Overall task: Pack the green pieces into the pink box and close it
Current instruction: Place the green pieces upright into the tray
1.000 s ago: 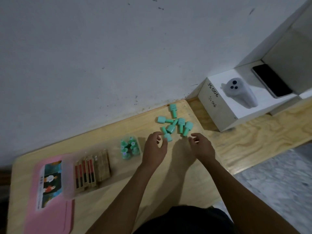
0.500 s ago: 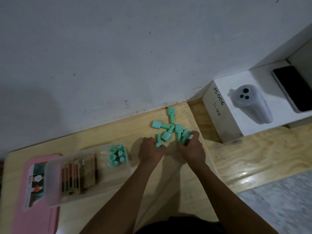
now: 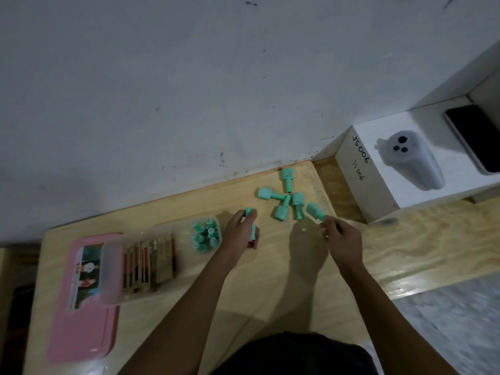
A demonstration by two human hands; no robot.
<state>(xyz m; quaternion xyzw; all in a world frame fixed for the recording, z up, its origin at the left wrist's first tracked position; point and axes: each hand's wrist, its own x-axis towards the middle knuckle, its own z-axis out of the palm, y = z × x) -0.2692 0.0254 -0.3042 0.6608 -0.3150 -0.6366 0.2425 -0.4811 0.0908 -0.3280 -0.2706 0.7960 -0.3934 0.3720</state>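
Note:
Several green bottle-shaped pieces (image 3: 281, 197) lie scattered on the wooden table near the wall. My left hand (image 3: 242, 231) grips one green piece (image 3: 253, 231) upright, just right of the clear box (image 3: 162, 261). My right hand (image 3: 341, 236) pinches the thin end of another green piece (image 3: 313, 211) at the pile's right side. Several green pieces (image 3: 205, 235) stand packed in the box's right end. The pink lid (image 3: 81, 307) lies flat under the box's left end.
Brown and red stick-like items (image 3: 148, 262) fill the middle of the box. A white carton (image 3: 378, 190) marked JS006 stands at the right with a grey device (image 3: 414, 161) and a black phone (image 3: 473, 136) on it. The wall (image 3: 189, 90) runs close behind the table (image 3: 270, 288).
Both hands reached into the pile and each took hold of a green piece. My left hand has drawn back left toward the box; my right has pulled slightly right.

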